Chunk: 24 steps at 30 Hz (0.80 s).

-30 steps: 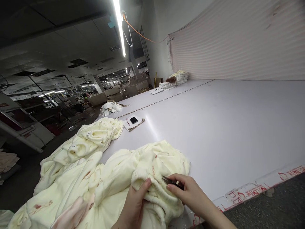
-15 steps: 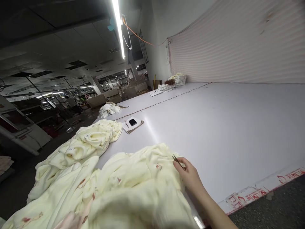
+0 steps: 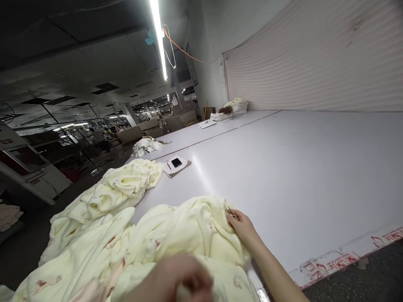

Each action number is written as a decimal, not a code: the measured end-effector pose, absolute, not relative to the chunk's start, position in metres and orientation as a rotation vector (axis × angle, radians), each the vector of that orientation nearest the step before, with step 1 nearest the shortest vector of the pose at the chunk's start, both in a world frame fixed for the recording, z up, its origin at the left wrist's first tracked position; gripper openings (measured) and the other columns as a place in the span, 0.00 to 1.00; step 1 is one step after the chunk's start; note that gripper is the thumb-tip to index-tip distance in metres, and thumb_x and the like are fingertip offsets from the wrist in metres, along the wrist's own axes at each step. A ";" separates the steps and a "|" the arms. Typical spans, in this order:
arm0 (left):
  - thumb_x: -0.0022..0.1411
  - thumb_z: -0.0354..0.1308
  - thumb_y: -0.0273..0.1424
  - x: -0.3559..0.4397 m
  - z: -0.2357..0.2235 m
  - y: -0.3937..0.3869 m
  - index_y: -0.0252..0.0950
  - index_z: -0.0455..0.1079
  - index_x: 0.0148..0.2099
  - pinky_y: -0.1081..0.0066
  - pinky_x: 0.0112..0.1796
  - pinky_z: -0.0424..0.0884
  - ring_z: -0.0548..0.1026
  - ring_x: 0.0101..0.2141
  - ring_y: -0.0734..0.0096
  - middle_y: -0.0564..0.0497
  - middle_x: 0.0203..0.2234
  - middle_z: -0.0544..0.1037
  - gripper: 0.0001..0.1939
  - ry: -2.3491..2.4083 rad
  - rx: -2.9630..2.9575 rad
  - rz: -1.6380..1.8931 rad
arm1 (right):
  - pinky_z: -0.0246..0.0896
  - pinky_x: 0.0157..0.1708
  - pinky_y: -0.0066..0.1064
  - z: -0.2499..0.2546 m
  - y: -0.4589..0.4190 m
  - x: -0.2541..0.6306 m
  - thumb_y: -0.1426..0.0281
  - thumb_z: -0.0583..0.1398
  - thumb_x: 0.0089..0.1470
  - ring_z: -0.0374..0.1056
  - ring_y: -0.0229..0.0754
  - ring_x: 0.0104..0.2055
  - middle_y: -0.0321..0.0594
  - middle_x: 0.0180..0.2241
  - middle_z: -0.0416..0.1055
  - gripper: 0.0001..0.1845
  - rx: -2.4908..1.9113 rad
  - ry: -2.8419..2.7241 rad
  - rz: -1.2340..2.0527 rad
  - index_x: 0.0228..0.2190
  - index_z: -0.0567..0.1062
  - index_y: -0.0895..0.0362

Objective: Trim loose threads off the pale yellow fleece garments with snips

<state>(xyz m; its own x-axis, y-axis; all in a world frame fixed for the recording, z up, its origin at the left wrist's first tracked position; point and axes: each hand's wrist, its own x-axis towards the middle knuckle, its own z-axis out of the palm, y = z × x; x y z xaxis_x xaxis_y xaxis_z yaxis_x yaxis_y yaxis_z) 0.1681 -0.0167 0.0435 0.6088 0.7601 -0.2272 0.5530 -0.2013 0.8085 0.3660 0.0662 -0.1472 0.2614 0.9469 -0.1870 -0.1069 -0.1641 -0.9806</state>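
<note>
A cream fleece garment (image 3: 189, 228) with small red prints lies bunched at the near edge of a long white table (image 3: 299, 167). My right hand (image 3: 241, 224) rests on its far right edge, fingers closed round small thread snips (image 3: 231, 212) whose tips poke up. My left hand (image 3: 176, 279) is low in the view, blurred by motion, and curled into the cloth near me.
More cream garments (image 3: 126, 184) are heaped to the left, hanging over the table's side. A black phone (image 3: 176, 162) lies on a notebook beyond them. Folded stacks (image 3: 234, 107) sit at the far end by a striped wall. Red-printed tape edges the table on the right.
The garment has been pulled and turned over toward me. My right hand with the snips moved up to its far edge, and my left hand has come back into view, gripping cloth.
</note>
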 end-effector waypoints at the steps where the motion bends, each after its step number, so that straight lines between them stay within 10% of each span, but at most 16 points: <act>1: 0.61 0.54 0.37 0.178 0.044 0.000 0.41 0.73 0.41 0.69 0.42 0.69 0.73 0.40 0.66 0.50 0.37 0.77 0.10 1.079 1.904 0.326 | 0.52 0.23 0.28 -0.147 0.066 0.365 0.57 0.59 0.41 0.58 0.37 0.21 0.29 0.16 0.61 0.15 -1.356 -0.836 1.222 0.25 0.71 0.55; 11: 0.53 0.52 0.27 0.232 -0.064 0.066 0.36 0.71 0.48 0.59 0.53 0.56 0.67 0.50 0.53 0.44 0.47 0.74 0.19 1.249 1.990 0.464 | 0.52 0.22 0.24 -0.148 0.063 0.354 0.63 0.61 0.38 0.57 0.33 0.20 0.27 0.17 0.62 0.11 -1.149 -0.722 1.365 0.21 0.67 0.57; 18: 0.50 0.57 0.34 0.224 -0.072 0.069 0.35 0.70 0.43 0.56 0.49 0.55 0.67 0.47 0.48 0.39 0.41 0.75 0.17 1.490 1.774 0.591 | 0.38 0.14 0.21 -0.129 0.035 0.334 0.62 0.58 0.47 0.44 0.30 0.13 0.20 0.13 0.51 0.14 -1.076 -0.699 1.466 0.36 0.68 0.55; 24: 0.50 0.55 0.32 0.218 -0.062 0.071 0.36 0.74 0.35 0.69 0.37 0.61 0.68 0.34 0.63 0.51 0.28 0.75 0.10 1.335 1.544 0.601 | 0.61 0.32 0.30 -0.120 0.023 0.345 0.60 0.58 0.50 0.67 0.40 0.31 0.33 0.28 0.71 0.16 -1.145 -0.962 1.205 0.39 0.66 0.54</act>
